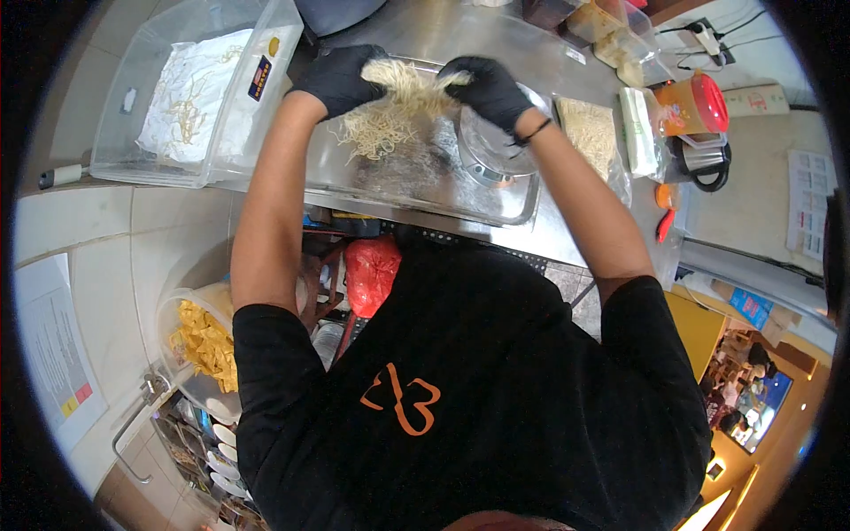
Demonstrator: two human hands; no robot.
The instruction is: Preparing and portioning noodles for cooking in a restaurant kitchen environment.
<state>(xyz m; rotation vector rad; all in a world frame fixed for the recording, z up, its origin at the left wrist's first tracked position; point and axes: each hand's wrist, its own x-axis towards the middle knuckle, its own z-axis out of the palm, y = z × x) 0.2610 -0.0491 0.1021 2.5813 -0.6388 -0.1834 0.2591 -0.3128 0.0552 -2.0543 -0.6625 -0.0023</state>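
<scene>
Strands of pale noodles (413, 83) stretch between my two black-gloved hands above a metal tray (425, 209). My left hand (345, 78) grips one end of the bunch, and my right hand (481, 86) grips the other. Below them, a loose heap of noodles (378, 133) lies on the tray, whose surface looks dusted with white powder. Beside the heap, partly under my right forearm, stands a round kitchen scale (491, 176) with a clear dish (490, 143) on top. The fingertips are partly hidden by the noodles, which look blurred.
On the left stands a clear plastic bin (206, 159) with white lining and stray noodles. To the right are a bag of noodles (588, 133), a white packet (637, 133), a red-lidded tub (710, 103), a metal jug (697, 159) and a red-handled tool (665, 226). Several containers (621, 43) stand behind.
</scene>
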